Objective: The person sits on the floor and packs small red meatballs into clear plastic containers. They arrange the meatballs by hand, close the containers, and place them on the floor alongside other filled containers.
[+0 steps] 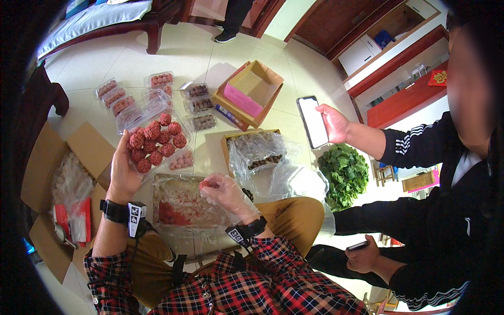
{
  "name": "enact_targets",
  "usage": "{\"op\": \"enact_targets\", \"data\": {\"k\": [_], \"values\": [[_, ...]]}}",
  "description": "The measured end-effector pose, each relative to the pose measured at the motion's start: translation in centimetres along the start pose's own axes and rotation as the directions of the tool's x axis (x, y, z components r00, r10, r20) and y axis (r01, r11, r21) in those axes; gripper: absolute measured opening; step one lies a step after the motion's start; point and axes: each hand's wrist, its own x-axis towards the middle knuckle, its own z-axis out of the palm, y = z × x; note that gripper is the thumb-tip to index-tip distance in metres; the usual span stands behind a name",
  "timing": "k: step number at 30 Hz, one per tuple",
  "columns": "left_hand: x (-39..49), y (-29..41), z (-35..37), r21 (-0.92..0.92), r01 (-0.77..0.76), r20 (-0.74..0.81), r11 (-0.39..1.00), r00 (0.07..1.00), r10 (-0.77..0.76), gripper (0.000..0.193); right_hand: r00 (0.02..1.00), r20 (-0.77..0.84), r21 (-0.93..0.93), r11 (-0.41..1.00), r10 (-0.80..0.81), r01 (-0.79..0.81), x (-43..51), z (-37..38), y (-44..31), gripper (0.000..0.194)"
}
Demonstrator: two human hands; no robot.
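My left hand (125, 173) holds a clear plastic clamshell box (189, 136) by its near left side, its lid swung back. Rough red balls (156, 158) are heaped in the box. My right hand (228, 195), in a thin clear plastic glove, pinches a red ball (205, 184) between thumb and fingers. Beneath that hand lies a shallow tray (157, 182) lined with plastic film, with red crumbs (173, 212) at its left. Right of the tray, a cardboard box (226, 151) holds dark balls (264, 161) under loose plastic film.
Packed clamshells with pink (114, 96) and dark balls (202, 105) stand on the tiled floor. Nested cartons (252, 90) are beyond. An open carton (43, 173) is at left. A person (421, 149) at right holds a phone (313, 122), beside leafy greens (342, 175). Another person's legs (236, 17) are far off.
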Motion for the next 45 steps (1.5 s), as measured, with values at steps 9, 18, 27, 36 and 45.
{"op": "enact_targets", "data": {"k": [9, 18, 27, 36, 45], "values": [[-0.03, 0.04, -0.11, 0.01, -0.014, -0.047, 1.0, 0.999, 0.014, 0.038, 1.0, -0.006, 0.02, 1.0, 0.01, -0.01, 0.13, 0.11, 0.1, 0.019], [-0.05, 0.04, -0.03, -0.016, -0.004, -0.034, 1.0, 0.999, 0.003, 0.038, 0.999, -0.013, 0.017, 0.999, 0.046, -0.046, -0.02, 0.31, -0.41, 0.018], [-0.29, 0.03, 0.39, -0.005, -0.004, -0.043, 1.0, 0.999, 0.004, 0.039, 1.0, -0.024, -0.007, 1.0, -0.018, 0.018, 0.23, 0.29, 0.11, 0.019], [-0.22, 0.08, -0.17, 0.036, -0.01, -0.025, 0.999, 1.0, 0.011, 0.043, 0.999, -0.008, 0.032, 0.999, 0.04, -0.039, 0.26, 0.2, -0.14, 0.018], [-0.45, 0.08, 0.42, -0.013, 0.009, -0.02, 1.0, 1.0, -0.009, 0.039, 1.0, -0.002, -0.025, 1.0, 0.004, -0.004, 0.09, 0.17, -0.69, 0.016]]}}
